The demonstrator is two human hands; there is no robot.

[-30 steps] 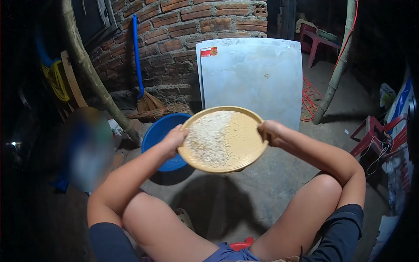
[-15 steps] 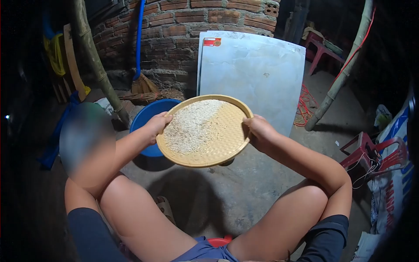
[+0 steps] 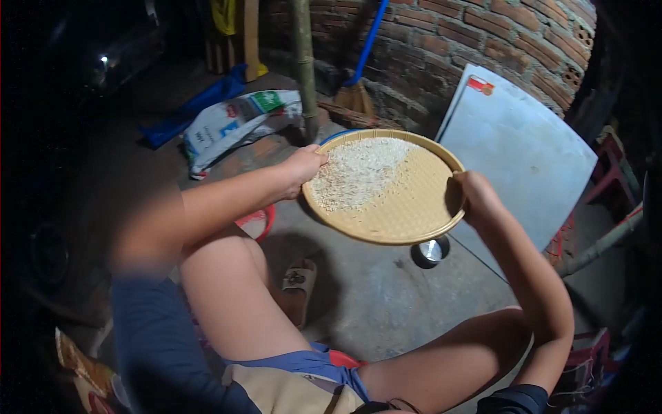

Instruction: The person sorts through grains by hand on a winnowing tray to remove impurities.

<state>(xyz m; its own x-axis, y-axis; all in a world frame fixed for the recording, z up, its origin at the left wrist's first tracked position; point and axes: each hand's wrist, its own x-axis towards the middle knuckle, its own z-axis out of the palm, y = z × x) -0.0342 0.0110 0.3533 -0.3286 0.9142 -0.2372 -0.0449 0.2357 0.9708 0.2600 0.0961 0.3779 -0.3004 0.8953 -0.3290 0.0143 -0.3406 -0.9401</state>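
Observation:
A round woven bamboo winnowing tray (image 3: 420, 214) is held up in front of me between both hands. Pale grains (image 3: 365, 169), which look like rice, lie heaped over its left and far part, with a thinner scatter toward the middle. My left hand (image 3: 303, 169) is closed on the tray's left rim. My right hand (image 3: 476, 192) grips the rim on the right side, thumb on top. Behind the tray, most of a blue basin (image 3: 338, 134) is hidden; only a bit of its edge shows.
A small metal pot (image 3: 431, 252) stands on the floor below the tray. A red container (image 3: 258, 222) is by my left knee. White printed sacks (image 3: 234, 124) lie at the left near a bamboo pole (image 3: 303, 62). A pale board (image 3: 524, 152) leans on the brick wall (image 3: 441, 41), near a broom (image 3: 355, 96).
My view has turned left, so the surroundings shift right in the picture. The sacks and metal pot now show, while the tray covers most of the blue basin. Both hands still hold the tray.

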